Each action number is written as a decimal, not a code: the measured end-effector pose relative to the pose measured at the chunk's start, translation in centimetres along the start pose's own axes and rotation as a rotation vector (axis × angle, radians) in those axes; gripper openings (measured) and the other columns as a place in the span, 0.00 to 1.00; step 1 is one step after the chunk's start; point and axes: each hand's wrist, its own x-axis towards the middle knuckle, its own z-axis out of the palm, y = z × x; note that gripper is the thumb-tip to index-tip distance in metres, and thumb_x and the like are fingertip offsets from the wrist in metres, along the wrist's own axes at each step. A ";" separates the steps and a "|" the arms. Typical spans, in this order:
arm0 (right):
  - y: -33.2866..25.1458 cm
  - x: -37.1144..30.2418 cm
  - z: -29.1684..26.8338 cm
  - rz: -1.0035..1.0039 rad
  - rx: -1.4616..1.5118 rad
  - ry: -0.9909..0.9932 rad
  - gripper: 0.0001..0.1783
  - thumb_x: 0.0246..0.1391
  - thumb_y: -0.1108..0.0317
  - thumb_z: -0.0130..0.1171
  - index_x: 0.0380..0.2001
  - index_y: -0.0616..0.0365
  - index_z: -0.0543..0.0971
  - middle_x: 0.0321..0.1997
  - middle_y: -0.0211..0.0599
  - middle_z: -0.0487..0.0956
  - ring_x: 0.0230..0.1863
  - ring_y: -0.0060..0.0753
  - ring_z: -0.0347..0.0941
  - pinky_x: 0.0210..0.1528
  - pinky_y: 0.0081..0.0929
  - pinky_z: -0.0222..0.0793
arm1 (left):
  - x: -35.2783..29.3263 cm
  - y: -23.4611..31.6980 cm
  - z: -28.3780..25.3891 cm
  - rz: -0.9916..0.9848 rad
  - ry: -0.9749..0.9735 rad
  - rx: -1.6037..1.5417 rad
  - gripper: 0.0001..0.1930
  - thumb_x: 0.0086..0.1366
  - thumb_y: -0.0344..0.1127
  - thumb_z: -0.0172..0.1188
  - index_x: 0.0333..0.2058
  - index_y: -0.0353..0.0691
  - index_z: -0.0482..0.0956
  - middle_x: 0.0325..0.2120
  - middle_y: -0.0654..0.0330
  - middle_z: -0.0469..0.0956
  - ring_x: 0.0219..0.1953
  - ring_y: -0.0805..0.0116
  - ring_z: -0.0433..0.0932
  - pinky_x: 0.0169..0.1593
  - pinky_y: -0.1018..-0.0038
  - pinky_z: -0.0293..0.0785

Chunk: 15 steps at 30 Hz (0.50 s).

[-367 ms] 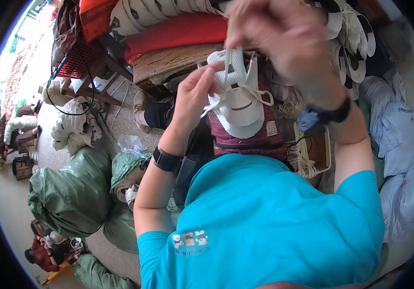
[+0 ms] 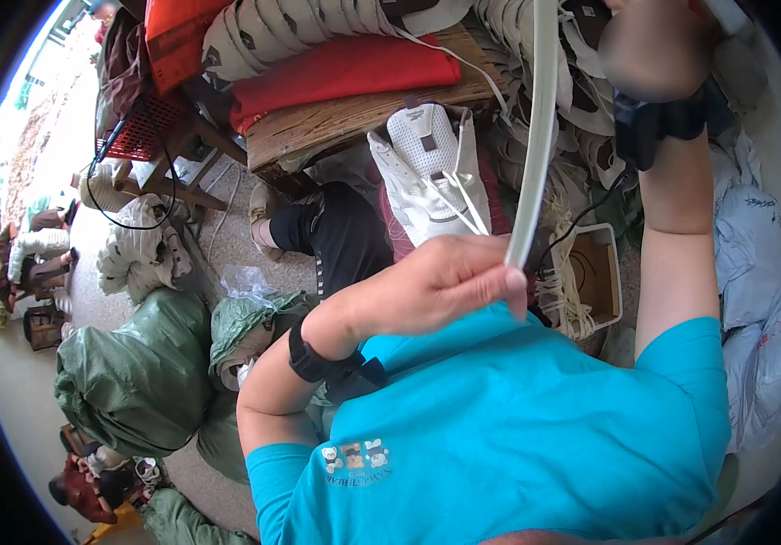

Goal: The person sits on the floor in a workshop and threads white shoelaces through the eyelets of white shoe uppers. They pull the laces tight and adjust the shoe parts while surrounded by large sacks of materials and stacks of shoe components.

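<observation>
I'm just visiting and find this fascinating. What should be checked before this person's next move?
1. Left hand gripping the pale strip: ok, pinched at its lower end.
2. Right hand gripping anything: cannot tell; it is raised and blurred.
3. Whole strip in view: not ok; it runs past the picture's top edge.
4. White shoe steadied by the left hand: not ok; that hand is on the strip.
5. Bundle of pale laces nearby: ok, beside the white-rimmed box.

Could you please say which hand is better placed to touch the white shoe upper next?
Probably the left hand: it appears just below the shoe upper, though it pinches a pale lace. The blurred right hand is farther away, at upper right.
</observation>
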 end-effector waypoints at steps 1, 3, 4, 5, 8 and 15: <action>1.8 -0.6 -0.1 0.004 0.070 -0.146 0.06 0.63 0.71 0.55 0.38 0.62 0.78 0.33 0.37 0.82 0.32 0.28 0.81 0.37 0.25 0.80 | -0.5 0.8 -0.1 0.014 0.130 0.043 0.18 0.76 0.42 0.48 0.36 0.35 0.81 0.28 0.60 0.79 0.32 0.69 0.76 0.41 0.72 0.74; 2.3 -2.2 -0.4 0.204 -0.160 -0.333 0.04 0.62 0.74 0.54 0.37 0.62 0.77 0.32 0.36 0.81 0.33 0.27 0.80 0.38 0.24 0.79 | -1.4 1.8 -1.7 0.070 0.295 0.104 0.18 0.76 0.41 0.47 0.34 0.35 0.81 0.26 0.61 0.79 0.30 0.70 0.76 0.40 0.72 0.73; 4.4 -3.4 -0.3 0.335 -0.190 -0.384 0.04 0.61 0.76 0.53 0.38 0.62 0.76 0.32 0.34 0.81 0.32 0.26 0.80 0.36 0.23 0.78 | -1.6 1.2 -2.7 0.048 0.471 -0.014 0.18 0.76 0.42 0.47 0.33 0.35 0.80 0.26 0.62 0.78 0.29 0.72 0.74 0.38 0.74 0.72; 7.2 -5.1 -1.1 0.223 -0.206 -0.407 0.03 0.60 0.76 0.55 0.38 0.62 0.76 0.30 0.32 0.79 0.29 0.23 0.78 0.33 0.22 0.78 | -1.3 0.5 -4.5 0.042 0.611 -0.138 0.19 0.76 0.42 0.47 0.31 0.35 0.79 0.25 0.63 0.77 0.28 0.74 0.73 0.36 0.75 0.71; 7.7 -10.7 -1.6 0.365 -0.361 -0.757 0.08 0.58 0.68 0.59 0.39 0.59 0.80 0.36 0.33 0.80 0.38 0.27 0.76 0.41 0.27 0.73 | -3.1 -4.2 -9.2 0.119 0.704 -0.244 0.19 0.76 0.44 0.48 0.31 0.35 0.79 0.24 0.65 0.74 0.25 0.79 0.68 0.32 0.80 0.65; 7.5 -19.8 -2.6 0.677 -0.312 -1.037 0.10 0.56 0.65 0.64 0.36 0.60 0.80 0.31 0.27 0.74 0.33 0.19 0.67 0.36 0.24 0.66 | -4.0 -9.5 -7.4 -0.154 0.901 -0.109 0.20 0.76 0.46 0.48 0.31 0.36 0.77 0.18 0.73 0.62 0.23 0.82 0.60 0.31 0.80 0.63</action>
